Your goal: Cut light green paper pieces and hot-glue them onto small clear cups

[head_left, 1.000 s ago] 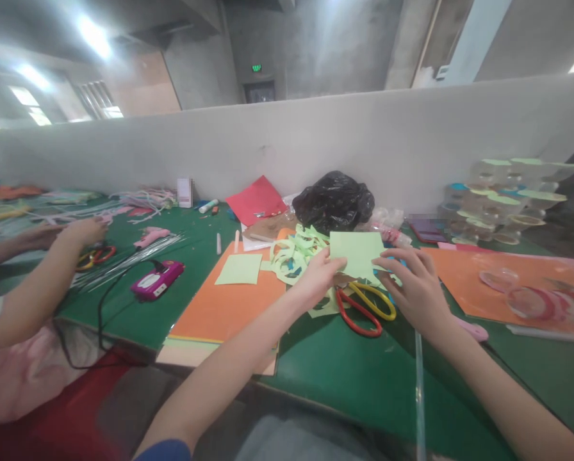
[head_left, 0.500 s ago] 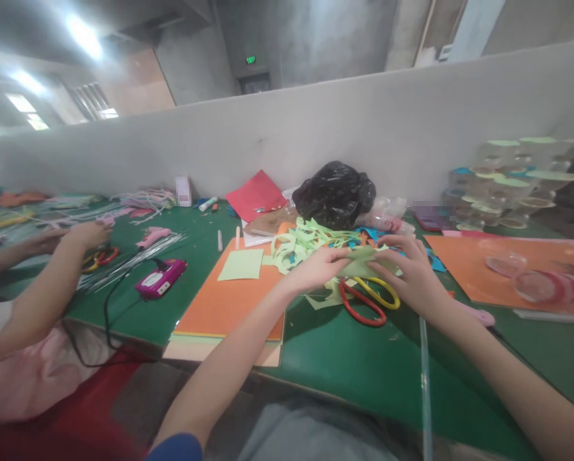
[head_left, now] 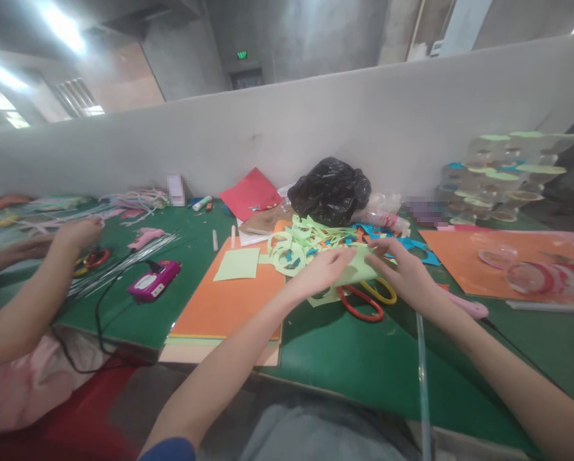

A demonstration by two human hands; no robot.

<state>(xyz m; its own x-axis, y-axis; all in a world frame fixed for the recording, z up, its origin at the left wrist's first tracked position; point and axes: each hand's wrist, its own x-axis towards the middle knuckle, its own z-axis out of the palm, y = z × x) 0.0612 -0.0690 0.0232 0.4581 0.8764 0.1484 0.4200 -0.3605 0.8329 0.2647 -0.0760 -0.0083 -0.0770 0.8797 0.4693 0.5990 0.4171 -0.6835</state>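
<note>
A piece of light green paper [head_left: 357, 267] is held between my two hands above the table. My left hand [head_left: 326, 269] pinches its left side. My right hand [head_left: 396, 266] has its fingers bent on the right edge of the paper. Scissors with red and yellow handles [head_left: 364, 307] lie just below the paper, their blades hidden. Light green paper scraps [head_left: 294, 243] are heaped behind my left hand, with blue scraps [head_left: 419, 248] behind my right.
Orange sheets [head_left: 239, 301] bear a green square [head_left: 237, 264]. A black plastic bag [head_left: 332, 189] rests by the wall. A pink glue gun [head_left: 467, 306] and clear stick [head_left: 422, 378] lie rightward. Another person's hands [head_left: 78, 237] work at left, near a magenta box [head_left: 155, 280].
The green paper has tilted to show more of its face between my hands. The whole view has shifted slightly.
</note>
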